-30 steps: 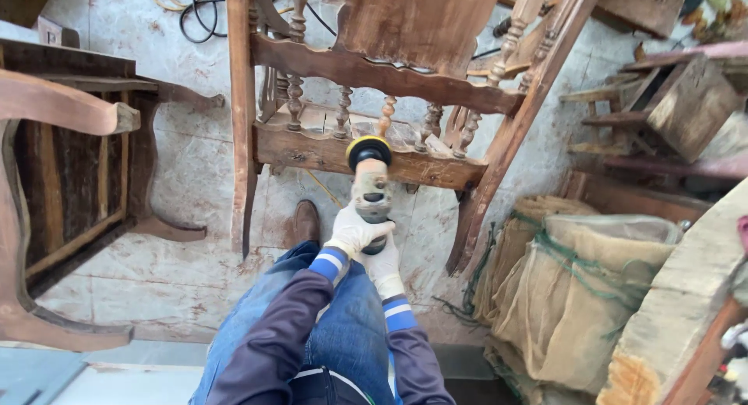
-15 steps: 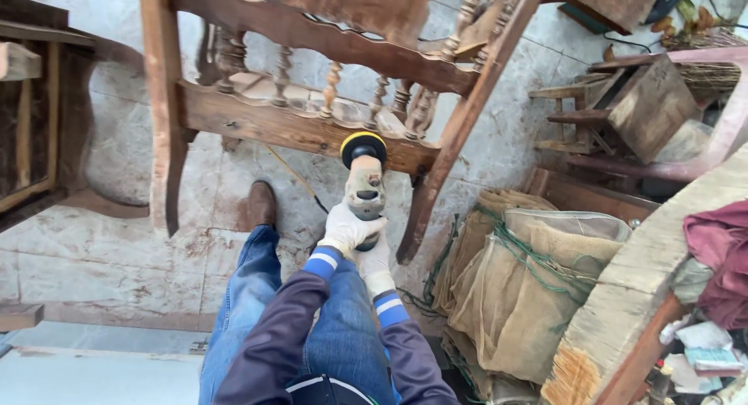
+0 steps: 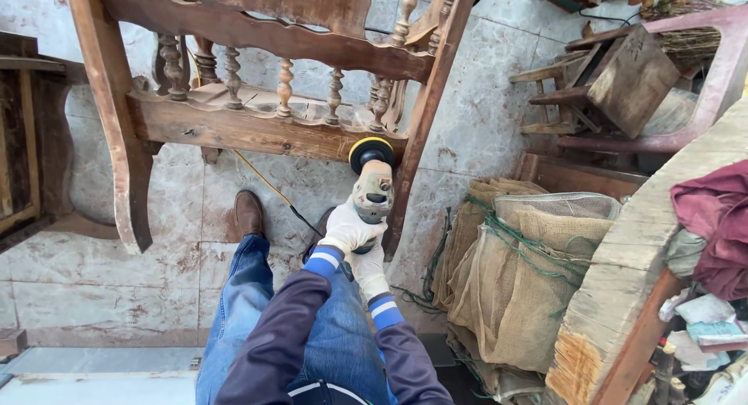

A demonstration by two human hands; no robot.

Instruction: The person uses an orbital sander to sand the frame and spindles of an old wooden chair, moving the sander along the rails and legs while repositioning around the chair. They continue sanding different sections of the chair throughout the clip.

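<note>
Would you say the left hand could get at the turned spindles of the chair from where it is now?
Probably yes. The left hand grips the sander just below the wooden rail, and the spindles stand right above that rail with nothing in between. It would have to let go of the tool first.

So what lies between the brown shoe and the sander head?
In the head view, bare tiled floor crossed by a yellow cord lies between the brown shoe and the sander head.

The person wears white work gloves on the left hand [image 3: 348, 228] and the right hand [image 3: 369, 266], each with a blue cuff banded in white. The sleeves are dark purple-navy, the trousers are blue jeans, and a brown leather shoe [image 3: 248, 212] shows.
</note>
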